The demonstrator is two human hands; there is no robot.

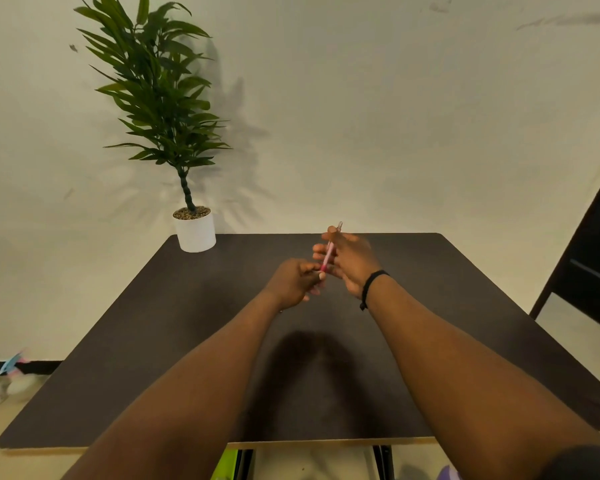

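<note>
Now the left hand (293, 280) pinches the low pink end of the pen (329, 254). The right hand (352, 261) curls around its middle. The pen tilts in the air, over the far part of the table (153, 341). It may help to hold firm with the right hand and pull straight. The table edges are well apart from the hands, and so is the plant pot (195, 233).

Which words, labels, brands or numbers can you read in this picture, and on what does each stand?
No text can be read anywhere.
The pink pen, held by the left hand and right hand, shows no legible print: too small and blurred.
The white plant pot, black wristband and dark table bear none.
</note>
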